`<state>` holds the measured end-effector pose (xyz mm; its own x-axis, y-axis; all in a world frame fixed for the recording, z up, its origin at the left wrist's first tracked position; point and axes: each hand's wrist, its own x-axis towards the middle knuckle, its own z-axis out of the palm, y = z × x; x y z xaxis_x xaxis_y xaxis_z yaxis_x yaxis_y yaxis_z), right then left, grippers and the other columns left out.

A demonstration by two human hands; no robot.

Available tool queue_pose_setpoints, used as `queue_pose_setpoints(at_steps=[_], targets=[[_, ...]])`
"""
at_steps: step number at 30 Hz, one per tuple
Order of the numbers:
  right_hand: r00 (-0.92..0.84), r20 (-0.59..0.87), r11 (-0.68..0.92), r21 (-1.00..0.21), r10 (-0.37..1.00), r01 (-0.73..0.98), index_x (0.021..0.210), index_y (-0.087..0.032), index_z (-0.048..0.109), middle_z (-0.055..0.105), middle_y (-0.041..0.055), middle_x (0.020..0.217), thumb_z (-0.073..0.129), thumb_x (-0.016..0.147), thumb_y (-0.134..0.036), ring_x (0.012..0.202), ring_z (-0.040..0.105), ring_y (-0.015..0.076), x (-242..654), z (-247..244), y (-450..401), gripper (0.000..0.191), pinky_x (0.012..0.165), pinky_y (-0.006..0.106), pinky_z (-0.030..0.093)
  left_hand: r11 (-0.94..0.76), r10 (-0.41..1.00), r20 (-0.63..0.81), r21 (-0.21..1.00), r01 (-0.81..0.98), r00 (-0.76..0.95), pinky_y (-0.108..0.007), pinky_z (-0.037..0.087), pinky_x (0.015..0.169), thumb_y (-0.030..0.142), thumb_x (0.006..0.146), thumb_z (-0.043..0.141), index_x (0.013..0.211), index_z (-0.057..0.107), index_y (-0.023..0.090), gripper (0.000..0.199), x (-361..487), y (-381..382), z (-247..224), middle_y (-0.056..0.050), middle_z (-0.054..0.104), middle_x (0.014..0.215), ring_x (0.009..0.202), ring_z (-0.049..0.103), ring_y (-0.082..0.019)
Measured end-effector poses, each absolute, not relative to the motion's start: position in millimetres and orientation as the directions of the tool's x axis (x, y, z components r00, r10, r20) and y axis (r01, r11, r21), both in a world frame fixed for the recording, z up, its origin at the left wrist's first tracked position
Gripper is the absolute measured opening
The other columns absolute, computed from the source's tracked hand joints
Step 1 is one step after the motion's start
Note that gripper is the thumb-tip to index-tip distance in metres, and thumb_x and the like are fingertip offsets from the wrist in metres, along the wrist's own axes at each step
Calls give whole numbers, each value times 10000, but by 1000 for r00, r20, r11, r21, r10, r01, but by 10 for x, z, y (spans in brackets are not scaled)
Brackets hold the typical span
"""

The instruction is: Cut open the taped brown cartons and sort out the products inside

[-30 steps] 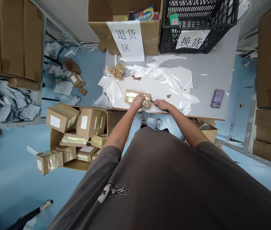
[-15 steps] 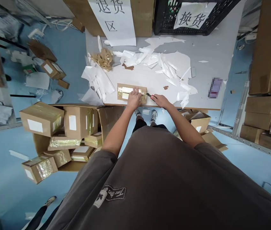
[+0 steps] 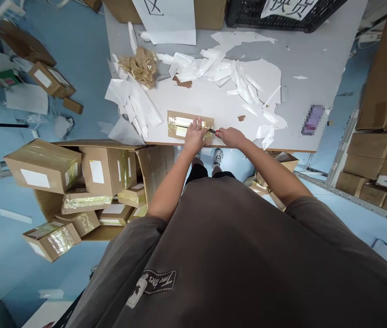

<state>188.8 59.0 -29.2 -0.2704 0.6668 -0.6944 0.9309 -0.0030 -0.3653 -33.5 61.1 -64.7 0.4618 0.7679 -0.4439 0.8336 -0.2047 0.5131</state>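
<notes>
A small cardboard box (image 3: 176, 117) lies on the white table near its front edge, its top crossed by clear yellowish tape and white labels. My left hand (image 3: 195, 135) rests on the right half of this box, fingers stretched out over the top. From the right, my right hand (image 3: 231, 136) is closed around a red and black utility knife (image 3: 217, 132). The knife's tip is at the taped right end of the box; whether it has gone into the tape is too small to tell.
Torn white paper strips (image 3: 214, 68) and crumpled brown tape (image 3: 141, 66) lie beyond the box. A large carton (image 3: 159, 159) of parcels stands at the left below the table. A black crate (image 3: 248, 16) and a blurred purple item (image 3: 312, 120) are on the table.
My right hand has brought the knife onto the right end of the box. My left hand still rests on top. The view has shifted slightly closer to the table.
</notes>
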Motion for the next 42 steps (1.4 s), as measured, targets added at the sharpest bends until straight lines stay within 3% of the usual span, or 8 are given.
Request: queue_pose_setpoints(at_steps=[7,11,16,22,26,32,37,42], targets=[[-340,-699,13,-428,629,903,1217,-120,676,748,213,1188,359,1203,-479,1161,694,353,1888,-300,579,480,916,362,489,-243,762,-441,484,841,474,-683,210,1372,306,805,950,1271,695,213,539,-336,618,-638,-110,220,1859,1725,53,-445],[-358,-686,55,-422,633,905,1268,-121,678,745,219,1251,367,1197,-508,1174,699,350,1844,-249,542,501,908,354,496,-258,752,-425,514,818,504,-677,210,1374,335,827,935,1248,701,194,503,-343,653,-615,-129,236,1852,1722,84,-449],[-219,-720,-52,-334,659,941,1312,-135,677,764,231,1252,264,1186,-585,1128,722,351,1876,-158,494,623,877,364,497,-287,773,-342,563,775,535,-682,205,1385,393,866,884,1189,718,217,404,-375,644,-552,-116,288,1835,1715,144,-451],[-211,-703,-153,-417,679,896,1240,-180,687,788,169,1183,245,1204,-535,1059,721,310,1926,-127,252,568,851,337,468,-289,817,-288,546,786,500,-741,154,1379,364,888,841,1269,686,258,425,-429,430,-436,-122,381,1794,1721,154,-420],[-121,-690,-284,-442,713,851,1215,-197,681,795,143,1123,275,1209,-511,1000,717,289,1873,-143,4,513,811,315,438,-297,834,-259,534,792,487,-745,238,1355,399,906,845,1379,655,262,528,-488,288,-398,-155,481,1721,1677,277,-437],[-67,-667,-411,-533,742,740,1098,-225,662,763,85,912,320,1196,-542,875,708,261,1978,-181,-25,477,764,309,422,-326,832,-252,498,804,494,-708,435,1223,416,915,849,1283,661,186,473,-506,386,-332,-241,572,1574,1474,482,-491],[-121,-663,-436,-607,739,664,982,-245,610,682,22,749,320,1194,-538,762,665,227,1957,-199,137,463,772,309,443,-357,781,-324,469,808,533,-688,488,1120,370,892,856,1277,659,191,468,-433,653,-343,-227,622,1352,1363,513,-493],[-111,-670,-432,-587,734,685,970,-253,597,674,26,746,344,1183,-567,759,664,240,1956,-170,274,456,778,320,448,-308,807,-339,457,835,483,-666,471,1128,277,921,765,1397,614,216,503,-301,713,-316,-200,591,1428,1361,493,-448]])
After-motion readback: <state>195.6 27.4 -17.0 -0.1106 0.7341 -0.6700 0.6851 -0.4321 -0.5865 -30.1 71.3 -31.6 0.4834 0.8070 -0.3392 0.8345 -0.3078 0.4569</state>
